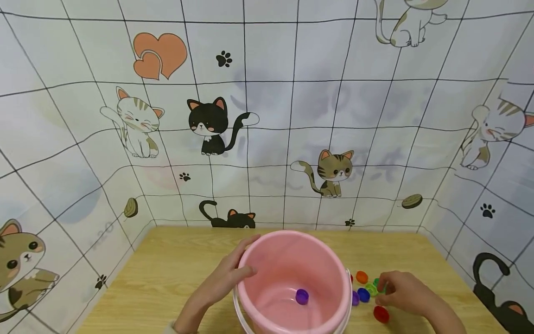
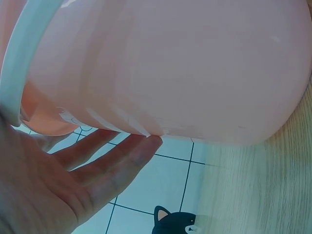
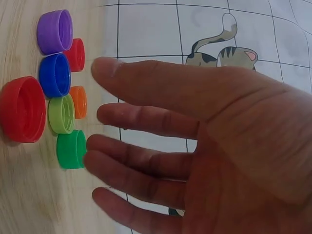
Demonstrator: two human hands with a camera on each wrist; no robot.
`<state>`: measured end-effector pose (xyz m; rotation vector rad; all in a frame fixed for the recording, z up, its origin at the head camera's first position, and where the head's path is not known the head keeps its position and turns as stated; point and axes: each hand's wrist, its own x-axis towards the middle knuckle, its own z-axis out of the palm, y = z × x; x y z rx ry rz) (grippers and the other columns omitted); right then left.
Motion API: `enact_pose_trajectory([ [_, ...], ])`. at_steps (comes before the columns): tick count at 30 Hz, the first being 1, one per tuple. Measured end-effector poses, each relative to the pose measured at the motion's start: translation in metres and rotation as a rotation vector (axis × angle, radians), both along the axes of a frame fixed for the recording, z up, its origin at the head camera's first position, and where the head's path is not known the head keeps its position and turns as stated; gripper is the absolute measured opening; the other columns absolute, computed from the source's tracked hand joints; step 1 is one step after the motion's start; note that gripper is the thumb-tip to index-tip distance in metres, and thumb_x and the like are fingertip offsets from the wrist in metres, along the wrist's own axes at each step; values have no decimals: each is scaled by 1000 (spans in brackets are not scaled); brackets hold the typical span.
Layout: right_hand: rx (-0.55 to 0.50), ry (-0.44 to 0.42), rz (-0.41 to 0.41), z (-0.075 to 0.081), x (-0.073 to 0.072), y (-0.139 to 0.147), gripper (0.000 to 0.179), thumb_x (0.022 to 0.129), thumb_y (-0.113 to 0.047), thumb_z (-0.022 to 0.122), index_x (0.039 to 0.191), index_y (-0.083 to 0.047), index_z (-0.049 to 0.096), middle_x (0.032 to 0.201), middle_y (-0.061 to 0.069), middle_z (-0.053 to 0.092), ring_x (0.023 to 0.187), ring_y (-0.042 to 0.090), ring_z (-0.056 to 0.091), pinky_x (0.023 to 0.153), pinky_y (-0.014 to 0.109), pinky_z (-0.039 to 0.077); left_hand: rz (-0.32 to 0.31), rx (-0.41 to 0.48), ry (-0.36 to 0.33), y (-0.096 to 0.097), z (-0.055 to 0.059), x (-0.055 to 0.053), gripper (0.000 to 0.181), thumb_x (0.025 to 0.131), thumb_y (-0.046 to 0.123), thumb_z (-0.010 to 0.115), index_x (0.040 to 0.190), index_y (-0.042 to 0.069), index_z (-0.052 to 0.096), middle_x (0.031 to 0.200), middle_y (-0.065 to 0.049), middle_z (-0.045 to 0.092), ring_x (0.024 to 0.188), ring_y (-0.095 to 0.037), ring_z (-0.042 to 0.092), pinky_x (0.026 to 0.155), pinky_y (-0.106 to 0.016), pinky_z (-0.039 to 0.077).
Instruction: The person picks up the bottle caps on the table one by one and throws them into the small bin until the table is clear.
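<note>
A pink bucket [image 1: 292, 264] is tilted so its mouth faces me, with one purple bottle cap [image 1: 302, 297] inside on its bottom. My left hand [image 1: 225, 276] holds the bucket's left rim, thumb over the inside and fingers [image 2: 122, 170] along the outer wall. To the right of the bucket, my right hand [image 1: 404, 291] hovers over loose bottle caps. Its fingers are spread with nothing between them, the tips close to a green cap [image 3: 71, 149]. Around it lie a large red cap [image 3: 23, 109], a blue cap [image 3: 54, 75] and a yellow-green cap [image 3: 61, 114].
Another purple cap [image 3: 54, 31], a smaller red cap [image 3: 76, 54] and an orange cap [image 1: 361, 277] belong to the same cluster. The bucket's white handle [image 2: 24, 53] hangs down its side. A cat-print cloth [image 1: 267, 116] rises behind the wooden table [image 1: 167, 260].
</note>
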<state>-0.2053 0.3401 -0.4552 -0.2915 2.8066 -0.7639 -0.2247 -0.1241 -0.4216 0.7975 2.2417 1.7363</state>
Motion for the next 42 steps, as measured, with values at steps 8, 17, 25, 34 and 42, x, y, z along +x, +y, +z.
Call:
enact_pose_trajectory([
  [8,21,-49,-72,-9,-2,-10,25,79,-20,86,90,-12,65,79,2,58,74,20,50,64,33,41,2,13,-4,0,2,-1,67,99,19,58,160,27,33,149,-21,52,116,-36,68,88,-40,63],
  [17,-6,-118,-95,-17,-3,-17,27,77,-13,87,92,-10,65,81,4,56,76,22,49,66,33,41,-9,30,-21,0,1,0,67,99,17,58,161,23,32,148,-25,52,105,-33,73,81,-48,64],
  [25,-16,-165,-99,-18,-4,-18,28,77,-12,88,92,-9,65,78,5,58,73,21,51,64,31,42,-13,26,-23,0,1,0,67,99,18,58,161,25,32,149,-24,50,105,-34,73,82,-46,64],
  [34,-29,-175,-5,-14,0,-9,25,83,-21,85,89,-9,64,82,1,61,76,19,52,64,28,42,-16,25,-20,1,2,-2,65,100,18,57,159,29,34,150,-23,50,106,-36,72,82,-45,64],
  [42,-90,-249,-9,-11,1,-7,24,79,-11,86,87,-7,63,81,2,60,76,20,52,64,27,42,-17,26,-29,0,3,0,65,101,19,57,161,26,32,151,-24,49,110,-36,71,83,-43,64],
])
